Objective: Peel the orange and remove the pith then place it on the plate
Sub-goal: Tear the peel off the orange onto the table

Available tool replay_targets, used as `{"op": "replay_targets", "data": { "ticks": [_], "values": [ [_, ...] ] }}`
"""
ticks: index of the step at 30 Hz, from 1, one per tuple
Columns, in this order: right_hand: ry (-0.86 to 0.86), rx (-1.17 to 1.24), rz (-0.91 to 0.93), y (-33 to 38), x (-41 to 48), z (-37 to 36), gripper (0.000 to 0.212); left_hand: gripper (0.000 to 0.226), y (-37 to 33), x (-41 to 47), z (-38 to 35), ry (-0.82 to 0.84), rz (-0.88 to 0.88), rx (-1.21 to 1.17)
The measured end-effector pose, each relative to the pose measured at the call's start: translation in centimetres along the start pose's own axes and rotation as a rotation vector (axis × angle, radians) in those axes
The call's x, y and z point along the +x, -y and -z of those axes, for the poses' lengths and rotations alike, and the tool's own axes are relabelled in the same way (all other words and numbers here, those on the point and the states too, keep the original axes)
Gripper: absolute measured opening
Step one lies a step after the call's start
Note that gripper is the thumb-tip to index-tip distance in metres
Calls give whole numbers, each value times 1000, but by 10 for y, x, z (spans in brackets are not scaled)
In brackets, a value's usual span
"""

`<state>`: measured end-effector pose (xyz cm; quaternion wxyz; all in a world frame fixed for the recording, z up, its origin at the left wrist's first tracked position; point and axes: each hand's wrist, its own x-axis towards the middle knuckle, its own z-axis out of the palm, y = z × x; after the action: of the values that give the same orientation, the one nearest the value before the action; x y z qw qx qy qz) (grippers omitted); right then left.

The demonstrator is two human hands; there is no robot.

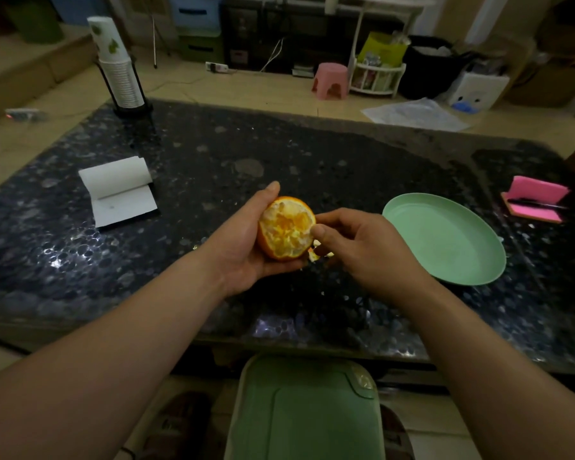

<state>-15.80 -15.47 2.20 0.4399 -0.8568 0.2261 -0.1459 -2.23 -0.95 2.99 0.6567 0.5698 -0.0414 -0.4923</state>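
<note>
The hands meet over the dark surface (312, 154): the left hand (246, 247) cradles the half-peeled orange (286, 227) in curled fingers, while the right hand (356, 244) pinches a scrap of peel (313, 255) at its lower edge. The green plate (445, 237) waits just right (nothing on it yet). Tugging too hard could tear the exposed flesh, or twist the fruit out of the cradling palm.

Glossy dark speckled stone table (312, 154); smooth matt green plastic plate (445, 237); orange (286, 227) with rough white pith and moist pulp exposed; matt white paper notepad (120, 190); pink plastic stool (331, 80).
</note>
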Motion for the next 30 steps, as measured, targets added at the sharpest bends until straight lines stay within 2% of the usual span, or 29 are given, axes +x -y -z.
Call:
{"op": "replay_targets", "data": {
  "ticks": [4,9,17,26,30],
  "values": [
    [-18,-79,11,3,-3,3,21,64,2,-1,-3,23,-17,44],
    [-92,-178,11,7,-7,-3,6,61,10,1,-10,-15,-54,48],
    [-191,-56,-68,9,-6,-12,6,58,15,4,-16,-34,-144,44],
    [-57,295,-159,6,-5,-9,13,58,13,4,-10,-34,-162,21],
    [35,248,-173,7,-3,-5,18,47,13,4,-11,-27,-213,80]
  ]
}}
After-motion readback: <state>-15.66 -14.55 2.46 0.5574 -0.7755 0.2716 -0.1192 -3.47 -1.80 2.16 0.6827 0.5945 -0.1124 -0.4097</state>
